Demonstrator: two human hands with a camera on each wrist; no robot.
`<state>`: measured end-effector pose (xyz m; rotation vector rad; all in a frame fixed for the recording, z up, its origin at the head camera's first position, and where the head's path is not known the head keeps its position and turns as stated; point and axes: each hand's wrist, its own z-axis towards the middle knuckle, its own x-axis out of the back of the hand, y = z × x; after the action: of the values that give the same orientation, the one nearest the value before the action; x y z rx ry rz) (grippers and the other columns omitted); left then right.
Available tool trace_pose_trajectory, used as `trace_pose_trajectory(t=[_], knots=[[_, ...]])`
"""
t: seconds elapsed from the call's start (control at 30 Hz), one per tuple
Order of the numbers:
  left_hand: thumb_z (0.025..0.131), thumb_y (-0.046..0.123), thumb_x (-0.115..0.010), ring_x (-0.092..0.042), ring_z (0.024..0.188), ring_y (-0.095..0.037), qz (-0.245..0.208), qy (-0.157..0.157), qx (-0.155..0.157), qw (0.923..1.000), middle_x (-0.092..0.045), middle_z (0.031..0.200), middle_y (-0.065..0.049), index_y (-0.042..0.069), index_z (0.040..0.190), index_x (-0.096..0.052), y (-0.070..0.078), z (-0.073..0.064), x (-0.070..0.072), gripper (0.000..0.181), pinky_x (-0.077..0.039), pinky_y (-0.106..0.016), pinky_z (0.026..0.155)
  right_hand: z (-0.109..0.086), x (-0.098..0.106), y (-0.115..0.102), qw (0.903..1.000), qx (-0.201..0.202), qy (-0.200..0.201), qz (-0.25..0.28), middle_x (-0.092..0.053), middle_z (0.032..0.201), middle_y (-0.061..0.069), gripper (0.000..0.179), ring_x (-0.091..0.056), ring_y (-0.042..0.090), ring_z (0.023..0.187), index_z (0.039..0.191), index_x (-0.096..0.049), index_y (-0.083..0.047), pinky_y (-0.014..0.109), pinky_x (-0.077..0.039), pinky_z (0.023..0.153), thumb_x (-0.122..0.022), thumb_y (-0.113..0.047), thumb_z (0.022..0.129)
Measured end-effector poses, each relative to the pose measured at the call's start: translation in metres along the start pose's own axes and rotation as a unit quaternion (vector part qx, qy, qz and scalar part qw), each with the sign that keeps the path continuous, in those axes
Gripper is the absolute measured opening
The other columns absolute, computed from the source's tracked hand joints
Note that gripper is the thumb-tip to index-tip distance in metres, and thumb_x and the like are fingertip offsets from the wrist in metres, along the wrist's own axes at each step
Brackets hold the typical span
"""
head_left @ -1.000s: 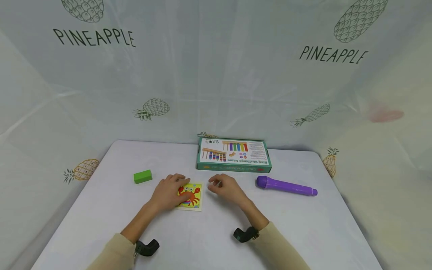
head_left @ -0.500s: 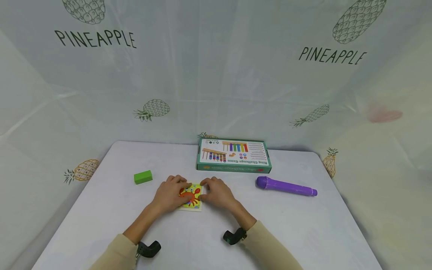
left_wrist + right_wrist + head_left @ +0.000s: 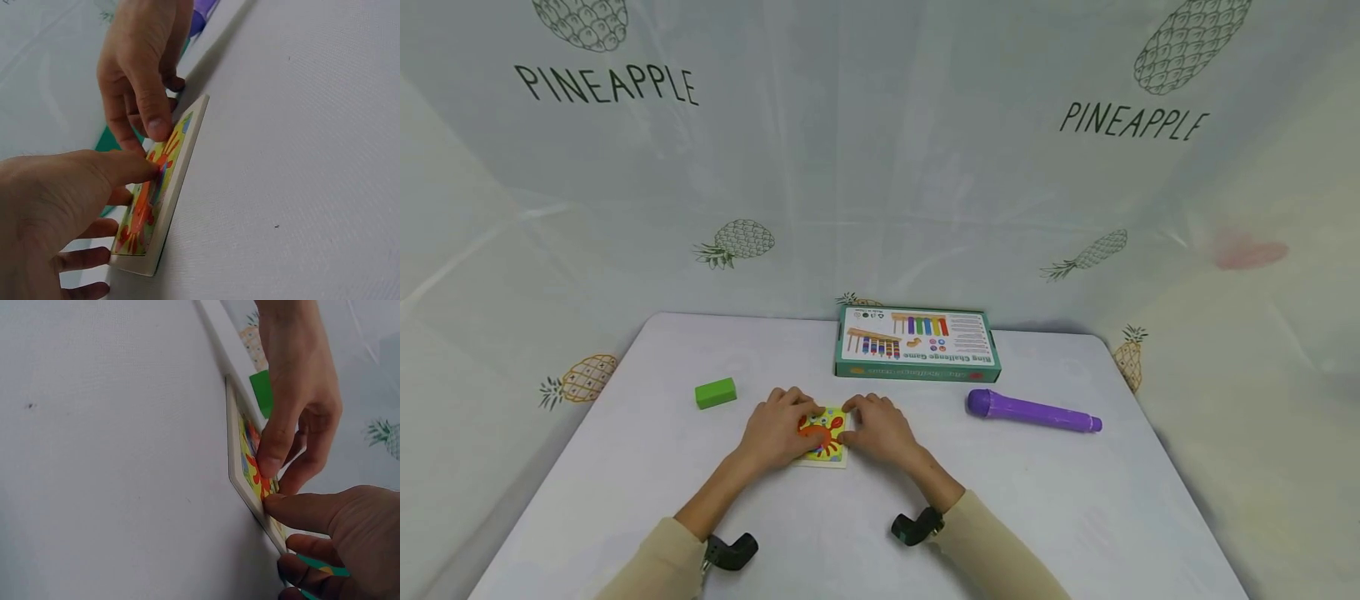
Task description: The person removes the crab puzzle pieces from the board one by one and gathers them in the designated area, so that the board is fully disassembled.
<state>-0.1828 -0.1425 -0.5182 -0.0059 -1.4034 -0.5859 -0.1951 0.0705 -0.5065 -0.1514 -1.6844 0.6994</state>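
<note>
A small square crab puzzle (image 3: 831,450) with a pale frame and a yellow picture of a red crab lies flat on the white table. My left hand (image 3: 777,429) holds its left side, the thumb on the picture and the fingers by the far edge. At its right side my right hand (image 3: 882,429) pinches with thumb and index finger, the thumb on the picture. In the left wrist view both thumbs touch the face of the puzzle (image 3: 164,187). The right wrist view has the puzzle's (image 3: 245,464) near frame edge in sight; the hands hide part of the picture.
A green block (image 3: 716,393) sits to the left. Behind the hands lies a green Ring Challenge Game box (image 3: 917,343) near the table's back edge. A purple microphone-shaped toy (image 3: 1033,412) lies to the right. Pineapple-printed sheeting (image 3: 880,167) hangs behind the table.
My right hand has moved left from beside the puzzle and now touches its right edge. My left hand has stayed on the puzzle, which has hardly moved.
</note>
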Motion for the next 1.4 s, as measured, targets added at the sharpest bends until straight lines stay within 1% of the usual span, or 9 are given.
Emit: trace_pose_trajectory(t=[0.23, 0.47, 0.77, 1.1, 1.27, 1.4], knots=[[0.081, 0.049, -0.079, -0.051, 0.096, -0.024, 0.012, 0.007, -0.001, 0.9999, -0.063, 0.110, 0.001, 0.020, 0.106, -0.077, -0.0008, 0.0032, -0.0050, 0.038, -0.048, -0.046, 0.076, 0.0013, -0.0020, -0.0035, 0.9999, -0.008, 0.000, 0.014, -0.056, 0.085, -0.004, 0.044, -0.050, 0.015, 0.080, 0.120, -0.069, -0.012, 0.030, -0.041, 0.070, -0.081, -0.033, 0.084], [0.080, 0.049, -0.080, -0.051, 0.096, -0.026, 0.009, 0.011, 0.008, 0.9999, -0.063, 0.107, 0.000, 0.021, 0.102, -0.076, 0.0012, 0.0029, -0.0062, 0.036, -0.048, -0.047, 0.077, 0.0012, -0.0026, -0.0032, 0.9997, -0.004, -0.003, 0.022, -0.055, 0.084, -0.004, 0.043, -0.049, 0.015, 0.078, 0.119, -0.068, -0.009, 0.029, -0.040, 0.068, -0.081, -0.030, 0.084], [0.080, 0.050, -0.080, -0.051, 0.095, -0.026, 0.014, 0.007, 0.023, 0.9996, -0.061, 0.103, 0.000, 0.021, 0.099, -0.075, 0.0036, 0.0053, -0.0081, 0.034, -0.048, -0.046, 0.075, 0.0027, -0.0021, -0.0034, 0.9994, 0.000, -0.010, 0.033, -0.056, 0.084, -0.003, 0.043, -0.050, 0.014, 0.078, 0.119, -0.067, -0.008, 0.029, -0.041, 0.068, -0.082, -0.028, 0.084], [0.080, 0.051, -0.079, -0.049, 0.095, -0.026, 0.016, 0.005, 0.024, 0.9996, -0.061, 0.103, 0.000, 0.022, 0.099, -0.074, 0.0036, 0.0068, -0.0089, 0.035, -0.047, -0.045, 0.074, 0.0046, -0.0011, -0.0012, 0.9988, -0.002, -0.018, 0.044, -0.055, 0.083, -0.004, 0.044, -0.050, 0.014, 0.078, 0.119, -0.066, -0.008, 0.028, -0.041, 0.068, -0.082, -0.028, 0.084], [0.079, 0.050, -0.079, -0.050, 0.096, -0.027, 0.016, 0.001, 0.029, 0.9995, -0.061, 0.104, 0.000, 0.022, 0.099, -0.074, 0.0042, 0.0077, -0.0085, 0.035, -0.048, -0.047, 0.075, 0.0043, -0.0021, -0.0018, 0.9986, 0.001, -0.020, 0.049, -0.055, 0.082, -0.003, 0.035, -0.049, 0.015, 0.080, 0.113, -0.070, -0.008, 0.030, -0.039, 0.070, -0.081, -0.025, 0.085], [0.080, 0.050, -0.079, -0.050, 0.096, -0.027, 0.015, 0.002, 0.030, 0.9994, -0.061, 0.103, 0.000, 0.022, 0.099, -0.074, 0.0046, 0.0083, -0.0090, 0.035, -0.048, -0.048, 0.076, 0.0038, -0.0035, -0.0020, 0.9981, -0.004, -0.016, 0.060, -0.055, 0.080, -0.003, 0.038, -0.050, 0.015, 0.078, 0.116, -0.068, -0.007, 0.030, -0.040, 0.069, -0.080, -0.024, 0.085]])
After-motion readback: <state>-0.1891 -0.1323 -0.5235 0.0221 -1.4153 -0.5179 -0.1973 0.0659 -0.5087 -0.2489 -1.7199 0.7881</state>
